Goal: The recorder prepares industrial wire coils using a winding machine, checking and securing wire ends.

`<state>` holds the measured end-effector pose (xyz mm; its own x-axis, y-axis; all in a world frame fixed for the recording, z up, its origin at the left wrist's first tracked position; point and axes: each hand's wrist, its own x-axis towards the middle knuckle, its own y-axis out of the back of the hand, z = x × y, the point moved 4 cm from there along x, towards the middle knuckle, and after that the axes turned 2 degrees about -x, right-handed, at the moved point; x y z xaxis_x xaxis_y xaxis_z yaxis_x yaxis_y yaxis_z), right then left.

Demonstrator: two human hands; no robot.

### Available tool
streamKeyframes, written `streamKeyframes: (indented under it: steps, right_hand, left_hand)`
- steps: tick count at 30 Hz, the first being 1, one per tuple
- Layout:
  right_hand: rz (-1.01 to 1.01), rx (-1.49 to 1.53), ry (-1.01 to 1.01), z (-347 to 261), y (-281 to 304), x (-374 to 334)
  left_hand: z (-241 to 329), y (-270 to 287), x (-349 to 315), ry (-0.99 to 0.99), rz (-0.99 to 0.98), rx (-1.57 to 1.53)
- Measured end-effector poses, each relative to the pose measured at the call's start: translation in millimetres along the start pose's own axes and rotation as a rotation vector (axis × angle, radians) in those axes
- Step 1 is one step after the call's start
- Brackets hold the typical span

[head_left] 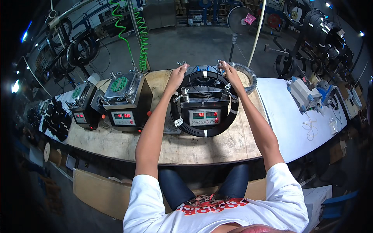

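Note:
A black machine with a lit red digital panel [205,117] stands before me on the bench. A coil of black tubing [234,105] tied with white bands loops around it. Both my arms reach over the coil to the machine's far corners. My left hand [178,79] closes its fingers on a metal wing nut [180,63] at the far left corner. On the far right corner, my right hand [230,74] pinches another wing nut [219,62]. Two nearer clamp posts, the left post [185,92] among them, stand untouched. The coil partly hides the machine's top.
Two similar machines with green round parts on top, the nearer [124,99] and the farther [80,103], stand to the left. Clear-wrapped tubing [251,77] lies behind right. A grey device [305,94] sits on the white table [278,116]. Green coiled air hoses [143,42] hang at back.

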<state>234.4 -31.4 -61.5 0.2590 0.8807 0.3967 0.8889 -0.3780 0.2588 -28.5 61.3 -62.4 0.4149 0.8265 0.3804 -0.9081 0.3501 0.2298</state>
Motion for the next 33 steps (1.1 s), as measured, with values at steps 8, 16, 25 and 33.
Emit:
streamKeyframes:
  steps: [8, 16, 25, 33]
  right_hand:
    - [-0.018, 0.035, -0.009, 4, 1, 0]
    - [-0.026, 0.020, -0.011, 3, 2, 0]
    - [-0.031, 0.057, -0.004, -3, -1, -2]
    - [0.021, 0.110, -0.023, 6, 2, -3]
  left_hand:
    - [12, -3, -5, -0.007, 0.024, 0.001]
    - [14, -4, -7, 0.000, 0.034, 0.020]
    - [8, 1, -3, 0.018, 0.006, 0.056]
    - [18, -4, -7, -0.093, 0.077, 0.141]
